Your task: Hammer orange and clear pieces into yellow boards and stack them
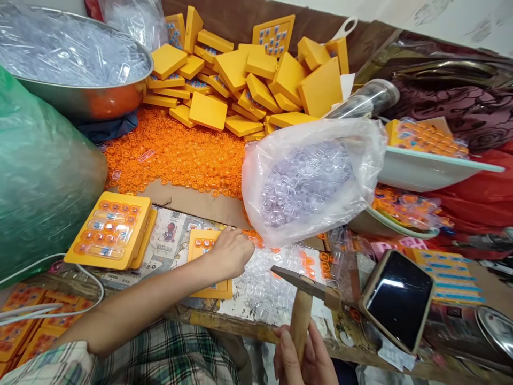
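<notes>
yellow board (218, 292), tan hammer handle (301, 318), orange rings (172, 149), green-and-white plaid clothing (172, 353)

Worn workbench (224, 322), yellow cases (207, 111), orange rings (180, 155), clear pieces (260, 291)

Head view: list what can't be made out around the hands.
All in head view:
Left hand: fingertips and anything in them, hidden behind the knuckles.
Yellow tray beneath: middle covered by that hand and forearm.
Right hand: wrist, cut off by bottom edge.
Hammer: lower handle, behind right fingers.
</notes>
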{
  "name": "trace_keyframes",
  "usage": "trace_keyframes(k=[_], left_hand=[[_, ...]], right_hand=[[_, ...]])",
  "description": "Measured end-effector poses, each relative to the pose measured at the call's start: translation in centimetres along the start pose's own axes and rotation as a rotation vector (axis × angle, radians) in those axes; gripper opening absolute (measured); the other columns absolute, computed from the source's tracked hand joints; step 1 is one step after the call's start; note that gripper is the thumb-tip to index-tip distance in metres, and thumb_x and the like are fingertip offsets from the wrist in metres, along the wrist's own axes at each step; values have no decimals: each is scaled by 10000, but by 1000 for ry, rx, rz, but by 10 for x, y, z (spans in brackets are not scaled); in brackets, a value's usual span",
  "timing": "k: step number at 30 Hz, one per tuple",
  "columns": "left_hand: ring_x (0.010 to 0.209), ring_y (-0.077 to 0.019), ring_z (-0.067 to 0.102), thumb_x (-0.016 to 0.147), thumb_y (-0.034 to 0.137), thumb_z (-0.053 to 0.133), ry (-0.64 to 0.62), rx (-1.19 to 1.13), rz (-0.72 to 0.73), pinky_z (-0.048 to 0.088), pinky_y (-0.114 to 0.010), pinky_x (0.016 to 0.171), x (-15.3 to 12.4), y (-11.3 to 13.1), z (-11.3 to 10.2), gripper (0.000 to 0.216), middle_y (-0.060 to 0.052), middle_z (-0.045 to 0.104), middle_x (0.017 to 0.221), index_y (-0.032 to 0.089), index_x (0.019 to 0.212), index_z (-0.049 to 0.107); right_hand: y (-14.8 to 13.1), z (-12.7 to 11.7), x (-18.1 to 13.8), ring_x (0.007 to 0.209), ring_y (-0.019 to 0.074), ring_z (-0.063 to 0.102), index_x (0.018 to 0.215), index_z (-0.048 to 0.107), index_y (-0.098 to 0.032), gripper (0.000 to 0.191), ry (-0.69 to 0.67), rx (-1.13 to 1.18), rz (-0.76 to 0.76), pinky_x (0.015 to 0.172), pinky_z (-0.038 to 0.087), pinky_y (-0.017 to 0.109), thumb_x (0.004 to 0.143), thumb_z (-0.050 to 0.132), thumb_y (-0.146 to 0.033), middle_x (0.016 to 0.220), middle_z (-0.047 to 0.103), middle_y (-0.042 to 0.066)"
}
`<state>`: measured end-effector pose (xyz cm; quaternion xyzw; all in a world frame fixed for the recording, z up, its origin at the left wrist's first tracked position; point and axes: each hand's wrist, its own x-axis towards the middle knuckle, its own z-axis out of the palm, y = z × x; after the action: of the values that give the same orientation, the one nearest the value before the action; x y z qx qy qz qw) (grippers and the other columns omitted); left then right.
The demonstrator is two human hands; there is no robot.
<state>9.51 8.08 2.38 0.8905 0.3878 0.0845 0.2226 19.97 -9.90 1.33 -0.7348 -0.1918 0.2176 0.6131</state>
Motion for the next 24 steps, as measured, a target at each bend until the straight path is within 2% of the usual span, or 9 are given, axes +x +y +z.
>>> trace_keyframes(k=[3, 7, 9, 11, 15, 18, 21, 24], left_hand=[[810, -193, 605, 766, 44, 544, 65, -46, 3, 491, -300, 768, -1, -18, -11, 182, -66, 646, 820, 152, 784, 690], [840, -175, 592, 927, 111, 396, 263, -89, -103, 488, -277, 756, 0, -61, -24, 301, -94, 594, 942, 113, 1041, 675], [861, -188, 592, 932, 108, 393, 335, -98, -150, 489, -292, 768, -1, -78, -22, 305, -103, 593, 953, 107, 1027, 683], [873, -196, 590, 913, 82, 414, 373, -107, -165, 488, -303, 787, -4, -88, -15, 301, -93, 608, 934, 130, 937, 710], [919, -221, 571, 888, 111, 499, 434, -137, -176, 486, -347, 842, -11, -93, -1, 253, -80, 635, 912, 174, 833, 738], [893, -226, 581, 875, 129, 541, 479, -174, -205, 499, -364, 833, -12, -95, 0, 223, -75, 641, 866, 180, 806, 746], [862, -216, 609, 869, 103, 541, 510, -221, -214, 519, -355, 812, -19, -89, -4, 208, -78, 657, 849, 144, 928, 735], [923, -193, 629, 875, 108, 550, 522, -278, -166, 523, -332, 856, -45, -72, -8, 289, -88, 684, 985, 116, 1147, 647]], right_hand=[[-1, 2, -1, 584, 109, 597, 1229, 655, -201, 571, -9, 22, 24, 430, 423, 183, 694, 830, -298, 846, 754, 36], [1, 4, 2, 599, 106, 585, 1237, 649, -207, 589, -64, 13, 21, 439, 427, 185, 686, 833, -305, 933, 753, 46], [6, 5, 3, 589, 100, 579, 1244, 644, -207, 606, -97, 11, 32, 443, 433, 184, 680, 835, -318, 941, 752, 46], [11, 6, 3, 617, 111, 602, 1259, 634, -204, 629, -124, -2, 60, 461, 456, 184, 678, 834, -338, 956, 753, 54], [18, 6, 2, 746, 152, 670, 1266, 629, -199, 630, -164, -78, 66, 523, 513, 197, 693, 815, -383, 1105, 731, 89], [19, 5, 3, 843, 196, 709, 1243, 645, -205, 591, -238, -143, 35, 559, 555, 220, 715, 787, -427, 1167, 713, 86], [19, 3, 2, 1001, 255, 699, 1205, 671, -198, 549, -278, -223, -21, 702, 607, 287, 725, 770, -445, 1186, 708, 75], [21, 0, 1, 1086, 271, 670, 1175, 693, -185, 480, -239, -298, -106, 926, 560, 362, 767, 731, -434, 1196, 704, 73]])
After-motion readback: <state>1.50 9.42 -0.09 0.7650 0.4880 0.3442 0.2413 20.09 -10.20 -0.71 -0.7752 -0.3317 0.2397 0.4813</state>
